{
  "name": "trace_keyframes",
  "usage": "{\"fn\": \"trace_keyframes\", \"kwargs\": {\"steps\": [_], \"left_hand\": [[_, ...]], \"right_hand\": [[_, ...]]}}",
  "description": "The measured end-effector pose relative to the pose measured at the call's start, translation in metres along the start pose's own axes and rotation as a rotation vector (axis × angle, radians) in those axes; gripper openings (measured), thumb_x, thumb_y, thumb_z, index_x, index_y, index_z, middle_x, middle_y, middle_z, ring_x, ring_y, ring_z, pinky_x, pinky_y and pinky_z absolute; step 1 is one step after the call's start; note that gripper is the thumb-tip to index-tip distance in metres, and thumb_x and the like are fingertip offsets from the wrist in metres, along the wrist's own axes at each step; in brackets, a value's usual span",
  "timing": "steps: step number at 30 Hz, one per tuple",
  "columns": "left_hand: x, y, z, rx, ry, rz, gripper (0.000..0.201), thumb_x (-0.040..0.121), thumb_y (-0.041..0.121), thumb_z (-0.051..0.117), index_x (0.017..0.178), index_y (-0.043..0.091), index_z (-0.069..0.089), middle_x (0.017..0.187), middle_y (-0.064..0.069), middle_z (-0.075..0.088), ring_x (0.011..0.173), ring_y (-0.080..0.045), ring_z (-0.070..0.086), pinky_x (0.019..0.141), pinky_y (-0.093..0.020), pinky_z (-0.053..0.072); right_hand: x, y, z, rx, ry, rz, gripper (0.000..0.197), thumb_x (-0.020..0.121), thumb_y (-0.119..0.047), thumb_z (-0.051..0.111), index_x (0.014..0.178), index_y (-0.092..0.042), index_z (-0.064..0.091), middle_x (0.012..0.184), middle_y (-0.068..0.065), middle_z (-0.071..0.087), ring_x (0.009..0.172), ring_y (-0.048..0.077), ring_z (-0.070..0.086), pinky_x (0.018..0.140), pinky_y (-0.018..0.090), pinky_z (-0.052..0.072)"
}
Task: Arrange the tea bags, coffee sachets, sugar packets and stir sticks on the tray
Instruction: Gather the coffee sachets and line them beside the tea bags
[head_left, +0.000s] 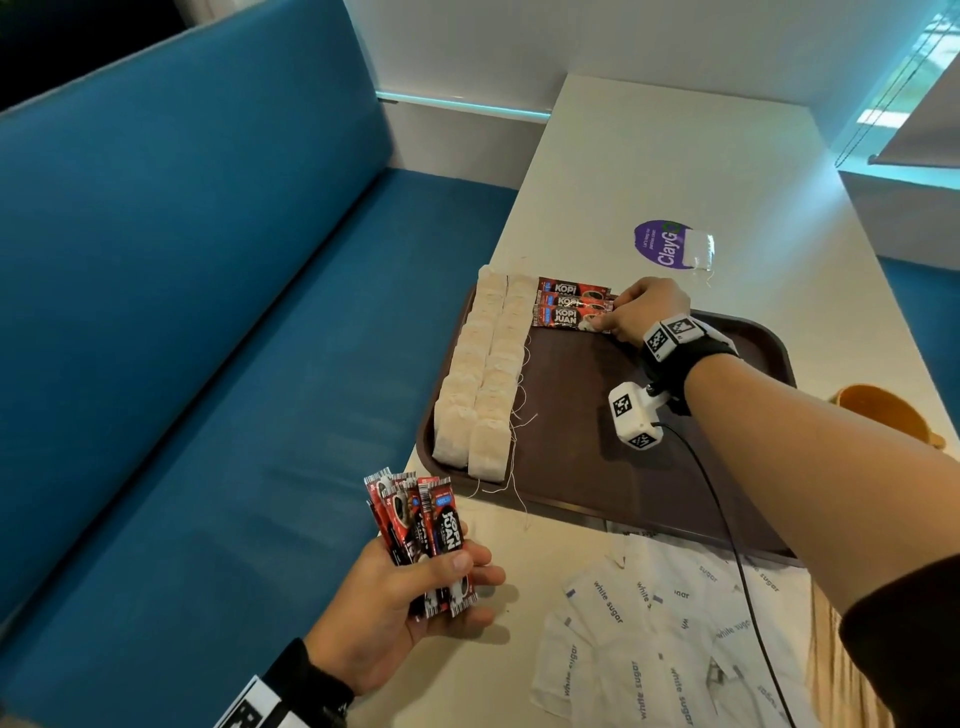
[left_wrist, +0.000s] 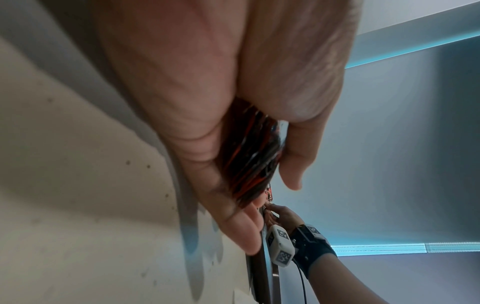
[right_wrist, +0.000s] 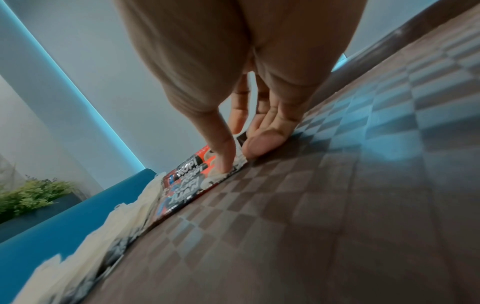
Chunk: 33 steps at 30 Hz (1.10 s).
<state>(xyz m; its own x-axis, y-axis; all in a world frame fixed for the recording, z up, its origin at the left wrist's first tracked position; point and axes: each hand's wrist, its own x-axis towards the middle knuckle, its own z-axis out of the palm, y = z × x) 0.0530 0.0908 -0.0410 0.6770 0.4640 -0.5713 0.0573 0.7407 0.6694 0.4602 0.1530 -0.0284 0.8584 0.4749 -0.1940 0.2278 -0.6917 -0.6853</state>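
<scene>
On the white worktop (head_left: 649, 171), the brown tray (head_left: 597, 457) is partly hidden by the right arm. Two overlapping rows of tea bags (head_left: 480, 374) fill its left side; three red coffee sachets (head_left: 569, 310) lie beside them, the right hand (head_left: 641, 310) pinching the nearest. White sugar packets (head_left: 670, 644) lie loose, uncountable. The left hand (head_left: 395, 608) grips several more sachets (head_left: 423, 540).

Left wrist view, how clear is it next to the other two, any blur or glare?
Left wrist view: palm and held coffee sachets smeared, close and soft. Right wrist view: tray floor shows blue window glare; tea bags blurred. Head view: mostly sharp, edges bent by the wide lens, window washed out.
</scene>
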Motion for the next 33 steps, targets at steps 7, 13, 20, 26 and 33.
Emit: {"fn": "trace_keyframes", "kwargs": {"steps": [7, 13, 20, 26, 33], "left_hand": [[-0.001, 0.000, 0.000, 0.014, -0.011, 0.003, 0.057, 0.072, 0.008, 0.082, 0.117, -0.016, 0.058, 0.112, -0.039, 0.066, 0.106, -0.045, 0.070, 0.070, -0.052, 0.062], [0.001, -0.003, -0.002, -0.006, -0.006, 0.026, 0.060, 0.072, 0.007, 0.082, 0.121, -0.014, 0.056, 0.113, -0.035, 0.067, 0.107, -0.046, 0.069, 0.068, -0.050, 0.061], [0.001, -0.005, -0.004, -0.027, -0.026, 0.067, 0.058, 0.072, 0.003, 0.078, 0.123, -0.013, 0.056, 0.117, -0.033, 0.066, 0.109, -0.048, 0.068, 0.071, -0.049, 0.061], [-0.003, -0.005, 0.001, 0.000, -0.022, 0.103, 0.054, 0.071, 0.001, 0.075, 0.121, -0.011, 0.058, 0.121, -0.033, 0.066, 0.109, -0.046, 0.068, 0.075, -0.050, 0.062], [-0.014, -0.011, 0.003, 0.134, -0.006, 0.161, 0.043, 0.076, -0.002, 0.078, 0.115, -0.004, 0.062, 0.110, -0.034, 0.069, 0.101, -0.051, 0.068, 0.089, -0.067, 0.054]], "right_hand": [[0.000, 0.000, 0.001, 0.020, -0.009, -0.006, 0.045, 0.055, -0.028, 0.100, 0.083, -0.020, 0.065, 0.088, 0.004, 0.074, 0.088, 0.024, 0.073, 0.082, 0.043, 0.063], [-0.005, 0.000, -0.001, 0.017, 0.002, -0.002, 0.036, 0.065, -0.026, 0.094, 0.088, -0.019, 0.068, 0.089, 0.004, 0.074, 0.084, 0.022, 0.072, 0.078, 0.039, 0.063], [-0.026, 0.003, -0.028, 0.074, 0.012, -0.040, 0.029, 0.067, -0.028, 0.087, 0.087, -0.023, 0.067, 0.092, 0.002, 0.073, 0.090, 0.025, 0.073, 0.084, 0.045, 0.062], [-0.114, -0.011, -0.069, 0.239, -0.071, -0.171, 0.014, 0.078, -0.017, 0.083, 0.082, -0.018, 0.070, 0.079, 0.002, 0.070, 0.070, 0.019, 0.067, 0.072, 0.036, 0.059], [-0.261, 0.010, -0.071, 0.411, -0.334, -0.217, 0.010, 0.087, -0.008, 0.077, 0.084, -0.015, 0.071, 0.072, -0.001, 0.067, 0.060, 0.015, 0.060, 0.053, 0.026, 0.048]]}}
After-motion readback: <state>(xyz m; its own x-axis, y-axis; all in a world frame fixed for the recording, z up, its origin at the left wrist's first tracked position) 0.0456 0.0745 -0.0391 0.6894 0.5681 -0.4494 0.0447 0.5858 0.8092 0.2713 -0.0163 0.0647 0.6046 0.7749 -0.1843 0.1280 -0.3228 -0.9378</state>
